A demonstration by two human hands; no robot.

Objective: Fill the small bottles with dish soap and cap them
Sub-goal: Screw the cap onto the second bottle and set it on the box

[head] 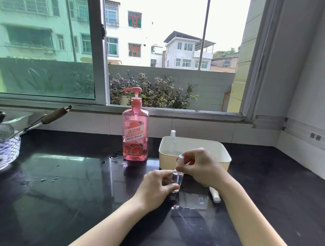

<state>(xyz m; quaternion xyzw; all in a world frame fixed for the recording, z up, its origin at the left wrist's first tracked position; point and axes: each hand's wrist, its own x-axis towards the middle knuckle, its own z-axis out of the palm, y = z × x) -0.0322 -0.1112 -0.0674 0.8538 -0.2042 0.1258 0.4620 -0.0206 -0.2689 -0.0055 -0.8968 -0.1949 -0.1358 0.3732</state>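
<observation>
Soap bottle (134,138) beside cream tub (166,159)

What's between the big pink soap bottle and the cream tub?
Nothing: the head view shows just a narrow bare strip of black counter between the soap bottle and tub.

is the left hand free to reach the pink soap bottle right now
Likely not yet: the left hand grips the small bottle, though nothing stands between it and the pink soap bottle.
</observation>
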